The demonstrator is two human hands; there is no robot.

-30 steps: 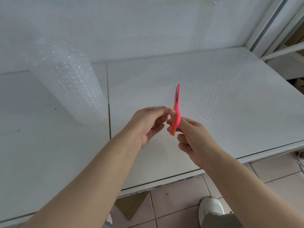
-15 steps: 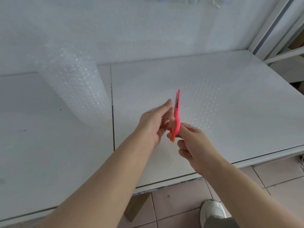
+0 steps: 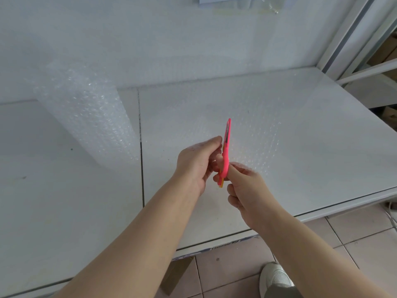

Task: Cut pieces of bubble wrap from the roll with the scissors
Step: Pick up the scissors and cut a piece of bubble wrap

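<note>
Supervisor: Progress on the cutting?

Inspector: None that can be confirmed. The roll (image 3: pixel 86 117) of bubble wrap stands upright at the back left of the table (image 3: pixel 64 211), against the wall. A clear sheet (image 3: pixel 264 130) of the wrap lies spread over the right half of the table. Whether that sheet is joined to the roll or is a loose piece cannot be told; its edges vanish against the white surface.

Supervisor: Scissors?

Inspector: The pink scissors (image 3: pixel 226 151) are off the table, held above its front middle, tips pointing away from the person. The blades appear closed, and no wrap is seen between them.

Supervisor: Hands?

Inspector: The right hand (image 3: pixel 247 190) grasps the scissors by the handle, thumb along the pink side and fingers curled beneath. The left hand (image 3: pixel 197 164) sits just beside the blades, fingers bent toward the handle. A faint film of wrap seems to lie across its knuckles, but what it holds, if anything, cannot be told.

Supervisor: Assessment?

Inspector: Judged from this layout, the job is at an early stage: tool in hand, material laid out, no cut line evident. Remaining, in all likelihood, are opening the blades, engaging the sheet edge and severing pieces.
</note>
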